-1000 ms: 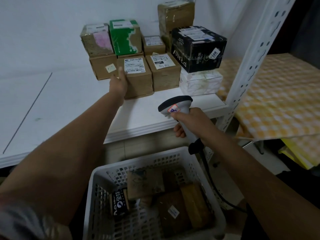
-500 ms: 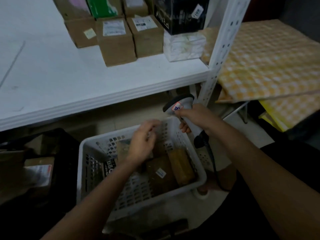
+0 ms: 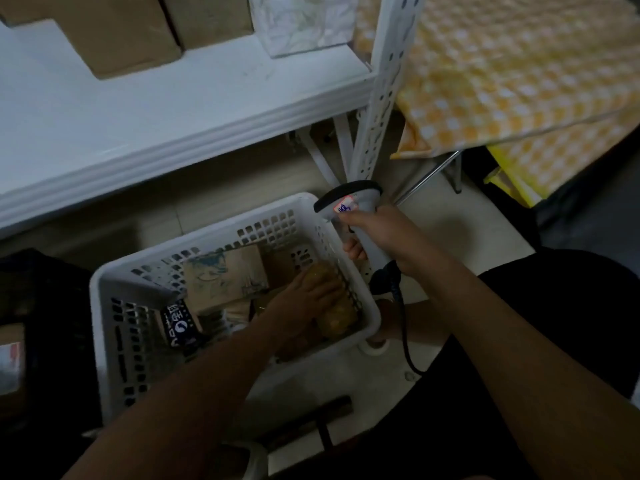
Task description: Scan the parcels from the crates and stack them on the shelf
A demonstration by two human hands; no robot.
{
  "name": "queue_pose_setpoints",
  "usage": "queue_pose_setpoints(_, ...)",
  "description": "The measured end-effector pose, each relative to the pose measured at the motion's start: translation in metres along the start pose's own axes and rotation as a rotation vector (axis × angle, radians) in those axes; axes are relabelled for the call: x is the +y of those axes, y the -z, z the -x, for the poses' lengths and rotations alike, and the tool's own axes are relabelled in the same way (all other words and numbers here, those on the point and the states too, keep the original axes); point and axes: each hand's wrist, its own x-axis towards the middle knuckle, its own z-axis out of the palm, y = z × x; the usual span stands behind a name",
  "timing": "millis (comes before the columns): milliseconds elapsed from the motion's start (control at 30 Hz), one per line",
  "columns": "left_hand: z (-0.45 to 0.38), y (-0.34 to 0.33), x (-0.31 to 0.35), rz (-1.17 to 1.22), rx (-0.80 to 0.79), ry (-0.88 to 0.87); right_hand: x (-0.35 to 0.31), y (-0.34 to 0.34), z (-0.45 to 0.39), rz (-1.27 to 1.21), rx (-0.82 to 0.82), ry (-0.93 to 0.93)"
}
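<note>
- The yellowish parcel point(image 3: 337, 308) is lying in the white crate point(image 3: 114, 282) at lower centre, long axis running upper-left to lower-right.
- The left hand point(image 3: 306, 299), hovering half a second ago, is now resting on it, grip unclear.
- The right hand point(image 3: 384, 237) is gripping the scanner point(image 3: 349, 202).

Left hand point(image 3: 304, 299) down inside white crate point(image 3: 114, 299), fingers point(image 3: 329, 289) laid over a tape-wrapped brown parcel point(image 3: 341, 315) at the crate's right wall. Right hand point(image 3: 388, 237) grips corded scanner point(image 3: 349, 202) just beside the rim. Boxes point(image 3: 117, 32) on white shelf point(image 3: 138, 116) above.
</note>
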Motion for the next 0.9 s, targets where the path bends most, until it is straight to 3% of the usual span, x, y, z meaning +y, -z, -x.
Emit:
queue_pose_setpoints(200,-0.027,0.002,-0.001,-0.100,-0.094,-0.092,0.002,0.004,-0.013,-0.035,0.011,-0.020)
queue_pose_setpoints(467,-0.047,-0.009,-0.012,-0.266,-0.029,-0.140,0.002,0.004,-0.016,-0.068,-0.017,-0.016)
queue_pose_setpoints(600,-0.033,-0.009,-0.025,-0.115,-0.008,-0.122,0.002,0.003,-0.014,-0.083,-0.008,-0.007)
queue_pose_setpoints(767,0.017,0.021,-0.053,0.297,0.018,0.243,-0.006,-0.002,-0.011,-0.083,-0.019,0.025)
queue_pose_setpoints(833,0.049,0.046,-0.063,0.632,0.090,0.464,-0.014,-0.007,-0.008,-0.095,-0.027,0.047)
queue_pose_setpoints(900,0.082,0.071,-0.068,1.130,0.156,0.685,-0.023,-0.014,-0.005,-0.125,-0.030,0.082)
